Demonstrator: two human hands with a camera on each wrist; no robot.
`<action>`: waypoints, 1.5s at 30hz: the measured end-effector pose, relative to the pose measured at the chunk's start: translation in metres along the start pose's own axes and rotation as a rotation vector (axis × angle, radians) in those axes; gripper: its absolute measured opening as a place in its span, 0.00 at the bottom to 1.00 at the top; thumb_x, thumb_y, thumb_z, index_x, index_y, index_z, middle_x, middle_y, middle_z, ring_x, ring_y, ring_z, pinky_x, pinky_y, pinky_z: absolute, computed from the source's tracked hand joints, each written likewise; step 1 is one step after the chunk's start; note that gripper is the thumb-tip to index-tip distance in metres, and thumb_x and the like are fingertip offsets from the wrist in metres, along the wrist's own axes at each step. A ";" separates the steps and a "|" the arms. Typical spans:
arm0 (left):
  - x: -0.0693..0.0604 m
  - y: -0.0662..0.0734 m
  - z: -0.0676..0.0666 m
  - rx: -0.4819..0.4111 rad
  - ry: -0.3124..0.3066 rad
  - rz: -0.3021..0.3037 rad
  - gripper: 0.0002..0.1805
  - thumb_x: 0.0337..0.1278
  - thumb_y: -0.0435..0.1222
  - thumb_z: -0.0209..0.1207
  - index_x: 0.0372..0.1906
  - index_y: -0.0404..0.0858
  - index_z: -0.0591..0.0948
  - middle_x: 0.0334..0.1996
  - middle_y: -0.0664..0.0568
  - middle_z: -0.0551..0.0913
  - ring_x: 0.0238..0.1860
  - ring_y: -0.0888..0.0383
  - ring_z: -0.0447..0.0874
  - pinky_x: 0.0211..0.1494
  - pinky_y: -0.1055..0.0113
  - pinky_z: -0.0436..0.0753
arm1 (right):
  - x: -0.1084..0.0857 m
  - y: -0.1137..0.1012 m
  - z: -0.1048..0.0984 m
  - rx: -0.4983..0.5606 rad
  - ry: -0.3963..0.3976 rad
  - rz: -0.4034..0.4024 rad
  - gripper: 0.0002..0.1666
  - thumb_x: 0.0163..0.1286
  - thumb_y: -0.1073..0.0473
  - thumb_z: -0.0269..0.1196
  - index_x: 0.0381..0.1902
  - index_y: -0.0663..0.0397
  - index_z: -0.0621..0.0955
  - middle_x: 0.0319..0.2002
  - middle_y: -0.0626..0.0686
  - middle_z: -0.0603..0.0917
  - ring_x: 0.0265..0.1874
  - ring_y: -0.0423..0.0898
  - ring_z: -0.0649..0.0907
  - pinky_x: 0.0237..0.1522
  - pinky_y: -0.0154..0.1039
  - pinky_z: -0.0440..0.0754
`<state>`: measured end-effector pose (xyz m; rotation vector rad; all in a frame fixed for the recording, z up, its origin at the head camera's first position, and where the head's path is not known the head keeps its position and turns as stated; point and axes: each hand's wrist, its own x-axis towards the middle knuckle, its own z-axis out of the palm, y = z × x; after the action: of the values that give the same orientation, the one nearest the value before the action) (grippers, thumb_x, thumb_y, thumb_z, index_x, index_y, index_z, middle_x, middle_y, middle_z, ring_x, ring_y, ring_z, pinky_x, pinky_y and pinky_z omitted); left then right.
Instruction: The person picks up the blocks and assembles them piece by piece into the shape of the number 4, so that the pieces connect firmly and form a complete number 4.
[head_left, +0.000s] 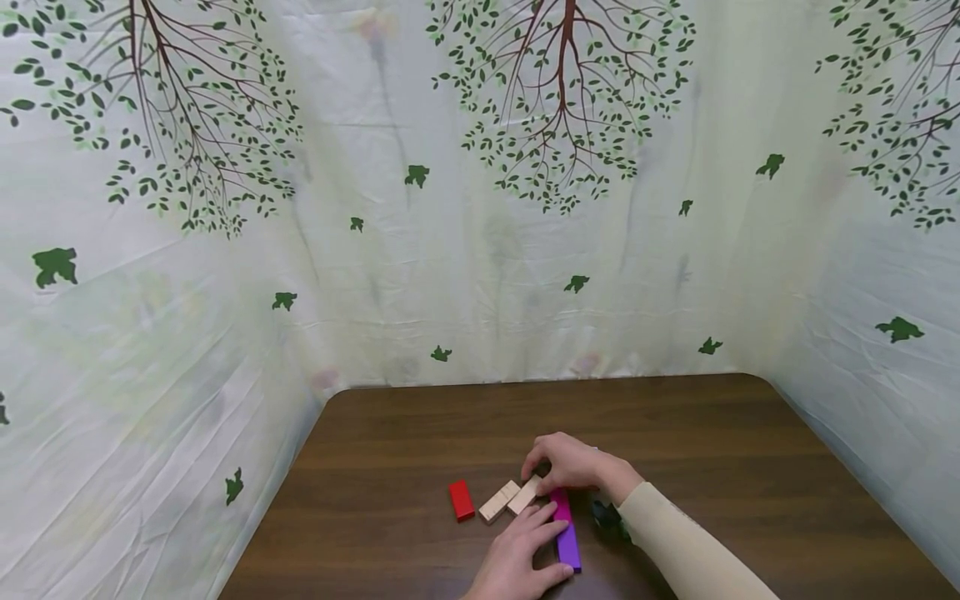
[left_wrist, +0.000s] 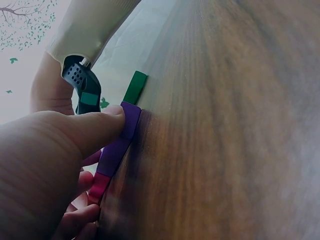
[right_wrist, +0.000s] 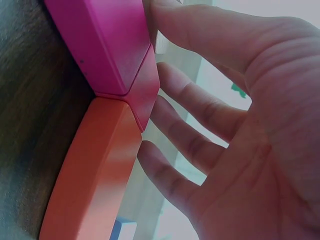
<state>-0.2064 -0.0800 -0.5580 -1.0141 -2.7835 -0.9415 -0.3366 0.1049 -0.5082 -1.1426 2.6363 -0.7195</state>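
In the head view, my right hand [head_left: 573, 462] pinches the far end of a plain wooden block [head_left: 523, 496] between thumb and index finger. Its other fingers are spread in the right wrist view, close to a pinkish-red block [right_wrist: 146, 90] and an orange block [right_wrist: 92, 170]. My left hand [head_left: 519, 557] rests against the left side of a row, its thumb on the purple block [head_left: 568, 548] and fingertips by the magenta block [head_left: 561, 505]. Left of the held block lies another plain wooden piece [head_left: 498, 502], then a red block [head_left: 461, 500].
A green block [left_wrist: 135, 87] lies past the purple one in the left wrist view. Part of a blue block [right_wrist: 116, 230] shows beyond the orange. The brown table [head_left: 397, 433] is bordered by white cloth [head_left: 487, 325] printed with trees and leaves. A dark device [head_left: 606, 515] hangs below the right wrist.
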 end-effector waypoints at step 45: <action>0.002 -0.002 0.000 -0.010 -0.024 -0.021 0.30 0.62 0.58 0.63 0.66 0.54 0.79 0.72 0.56 0.70 0.72 0.48 0.67 0.64 0.47 0.75 | 0.005 -0.022 -0.010 0.106 -0.016 -0.031 0.13 0.59 0.66 0.74 0.38 0.42 0.85 0.31 0.41 0.84 0.29 0.36 0.79 0.34 0.33 0.80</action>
<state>-0.2094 -0.0802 -0.5589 -1.0066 -2.8175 -0.9524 -0.3299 0.0919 -0.4881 -1.1573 2.5395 -0.8416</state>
